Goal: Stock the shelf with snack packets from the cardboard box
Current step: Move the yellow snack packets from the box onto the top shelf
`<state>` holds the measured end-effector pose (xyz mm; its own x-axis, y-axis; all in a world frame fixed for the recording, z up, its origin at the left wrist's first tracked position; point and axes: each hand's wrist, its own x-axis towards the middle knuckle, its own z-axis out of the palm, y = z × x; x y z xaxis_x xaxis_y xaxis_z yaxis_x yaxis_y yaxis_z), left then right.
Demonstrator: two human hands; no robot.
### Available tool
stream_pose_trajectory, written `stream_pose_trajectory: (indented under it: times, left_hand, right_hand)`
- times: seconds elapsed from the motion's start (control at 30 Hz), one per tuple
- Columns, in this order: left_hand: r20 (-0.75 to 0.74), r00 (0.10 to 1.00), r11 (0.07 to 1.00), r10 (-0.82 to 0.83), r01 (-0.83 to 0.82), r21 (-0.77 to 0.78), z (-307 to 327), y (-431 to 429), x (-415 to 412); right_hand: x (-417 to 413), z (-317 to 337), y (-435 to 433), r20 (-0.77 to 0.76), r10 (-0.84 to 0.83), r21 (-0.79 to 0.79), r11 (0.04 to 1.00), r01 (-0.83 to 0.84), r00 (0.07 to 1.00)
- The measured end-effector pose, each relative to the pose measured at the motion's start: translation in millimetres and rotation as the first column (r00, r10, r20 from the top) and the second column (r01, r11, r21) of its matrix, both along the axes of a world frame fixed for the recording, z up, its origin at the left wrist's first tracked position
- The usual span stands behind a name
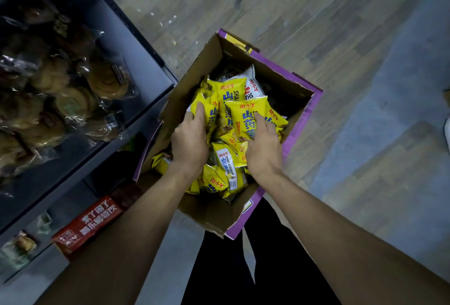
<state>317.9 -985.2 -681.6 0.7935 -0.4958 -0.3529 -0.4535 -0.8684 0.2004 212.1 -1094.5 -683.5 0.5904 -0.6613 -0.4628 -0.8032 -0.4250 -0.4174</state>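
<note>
Both hands are working inside the cardboard box [194, 73] on the floor. Our left hand [190, 139] and right hand [264, 151] are each curling around bunched yellow snack packets [233, 96]. Risk: slick packets slipping loose while we are lifting toward the shelf [114, 24].

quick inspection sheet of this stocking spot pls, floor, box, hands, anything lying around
surface: grey wood-look plank floor.
job's things: open brown cardboard box with purple outside, holding many yellow snack packets and a white packet; dark metal shelf at left.
clutter: a few pale specks on the floor beyond the box.
grippers: left hand fingers curl into the packets; right hand lies on a top packet, grip unclear.
cables: nothing seen.
surroundings: clear-wrapped brown pastries on the shelf; red printed carton on a lower level.
</note>
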Motion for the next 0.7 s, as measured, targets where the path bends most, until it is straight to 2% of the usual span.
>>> stream_pose_trajectory:
  times: [0.2,0.3,0.43,0.57,0.7]
  left_hand:
    - [-0.102,0.99,0.954,0.093,-0.118,-0.275,8.4,-6.0,2.9]
    - [-0.178,0.978,0.914,0.113,-0.172,-0.368,3.1,-16.6,8.6]
    - [-0.154,0.984,0.937,0.085,-0.131,-0.325,-13.9,-24.6,6.3]
    - [-0.007,1.0,0.988,0.005,-0.006,-0.157,-23.8,-26.9,2.0]
    - [-0.103,0.994,0.992,0.032,-0.044,-0.119,-29.9,-34.4,-0.3]
  right_hand:
    - [-0.8,-1.4,-8.2,0.066,-0.053,-0.118,0.991,0.061,0.996]
    - [5.0,-3.4,-10.3,-0.009,-0.031,-0.097,0.995,0.03,0.999]
    - [17.9,-6.9,-13.6,-0.177,0.013,0.009,1.0,-0.012,0.984]
    - [31.4,-12.4,-19.7,-0.232,0.016,0.096,0.995,0.007,0.973]
    - [32.1,-22.9,-25.3,-0.259,0.063,0.124,0.992,-0.032,0.964]
